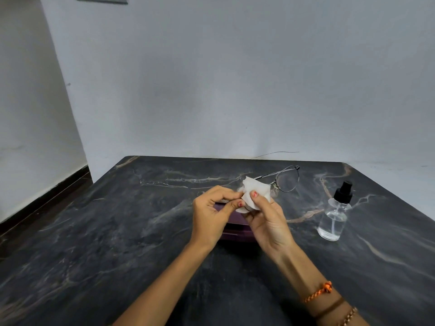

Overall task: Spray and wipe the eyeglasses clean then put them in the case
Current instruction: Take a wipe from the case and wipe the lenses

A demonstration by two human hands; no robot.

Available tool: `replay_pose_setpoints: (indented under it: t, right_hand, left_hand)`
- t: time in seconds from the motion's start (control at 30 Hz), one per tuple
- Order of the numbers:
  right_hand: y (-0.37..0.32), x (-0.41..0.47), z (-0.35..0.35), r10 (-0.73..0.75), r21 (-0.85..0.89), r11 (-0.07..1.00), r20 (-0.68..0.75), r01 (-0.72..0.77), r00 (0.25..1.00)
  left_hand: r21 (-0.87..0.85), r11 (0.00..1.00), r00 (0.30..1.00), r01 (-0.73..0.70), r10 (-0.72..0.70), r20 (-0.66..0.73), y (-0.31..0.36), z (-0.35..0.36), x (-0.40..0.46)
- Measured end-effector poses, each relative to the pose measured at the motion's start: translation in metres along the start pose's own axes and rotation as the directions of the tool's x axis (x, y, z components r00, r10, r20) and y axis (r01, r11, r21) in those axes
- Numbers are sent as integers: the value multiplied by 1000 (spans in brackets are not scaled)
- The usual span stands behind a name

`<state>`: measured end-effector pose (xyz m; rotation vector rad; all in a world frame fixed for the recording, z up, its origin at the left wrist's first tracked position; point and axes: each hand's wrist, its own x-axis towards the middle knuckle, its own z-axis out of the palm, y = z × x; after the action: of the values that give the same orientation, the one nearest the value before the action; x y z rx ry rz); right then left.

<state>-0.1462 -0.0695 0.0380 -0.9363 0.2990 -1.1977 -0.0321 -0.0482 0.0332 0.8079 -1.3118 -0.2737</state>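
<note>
Thin metal-framed eyeglasses (287,180) are held up above the table, one lens sticking out to the right and a temple arm pointing up and back. A white cloth (255,189) covers the other lens. My right hand (268,222) pinches the cloth over that lens with thumb on top. My left hand (211,214) grips the frame's left side at the cloth's edge. A purple case (235,231) lies on the table under both hands, mostly hidden. A clear spray bottle (335,214) with a black nozzle stands to the right.
The dark marbled table (117,231) fills the lower view, its back edge against a white wall. A thin wire (275,153) runs along the wall behind the table. Floor and a dark skirting board show at the left.
</note>
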Motion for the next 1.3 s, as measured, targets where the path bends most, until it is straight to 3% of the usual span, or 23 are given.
replay_pose_setpoints:
  t: [0.13,0.2,0.27,0.47,0.6,0.97,1.13,1.23,1.3]
  right_hand:
    - [-8,0,-3,-41,-228,973,-8,38,999]
    - [-12,-1,-3,-51,-456,889,-21,35,998]
    - [-14,-3,-1,-48,-550,835,-13,33,999]
    - [-22,-2,-1,-107,-520,851,-38,72,994]
    - [-24,1,-5,-146,-481,872,-80,90,986]
    - [-18,2,2,-187,-312,943,-211,115,959]
    - [-19,0,6,-265,-334,927,-259,171,929]
    - [-25,3,-1,-293,-303,935,-373,183,881]
    - [-32,6,-11,-341,-371,909,-407,188,848]
  left_hand:
    - [34,999,1000,21,-21,-3,1,-2,2]
    - [49,997,998,61,-60,-23,0,-8,7]
    - [63,993,995,97,-97,-4,-1,-13,11]
    - [30,980,974,195,-198,107,5,-14,14]
    - [56,981,971,187,-193,142,9,-15,14]
    - [-27,980,976,195,-192,108,17,-7,8]
    - [-59,980,979,191,-185,91,19,-5,6]
    - [-99,978,983,184,-185,1,18,-8,9]
    - [-103,982,983,159,-167,-72,15,-12,13]
